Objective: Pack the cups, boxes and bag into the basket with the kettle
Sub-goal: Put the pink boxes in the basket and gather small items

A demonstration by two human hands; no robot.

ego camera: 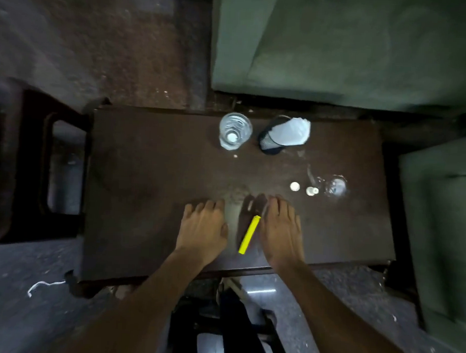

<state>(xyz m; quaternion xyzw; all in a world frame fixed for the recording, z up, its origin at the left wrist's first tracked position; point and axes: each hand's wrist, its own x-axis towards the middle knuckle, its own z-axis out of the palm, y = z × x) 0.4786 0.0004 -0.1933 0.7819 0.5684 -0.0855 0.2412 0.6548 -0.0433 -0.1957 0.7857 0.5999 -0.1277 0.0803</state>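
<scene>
Resting flat and open on the dark counter (147, 173), both hands hold nothing.
Left hand (202, 229), right hand (280, 230); a clear cup (235, 130) stands upright.

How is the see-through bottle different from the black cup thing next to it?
The clear bottle is see-through with a white cap; the black mesh cup is dark. The clear bottle holds nothing white, but something white sticks out of the black mesh cup. Both stand on the dark table, far from the hands.
</scene>
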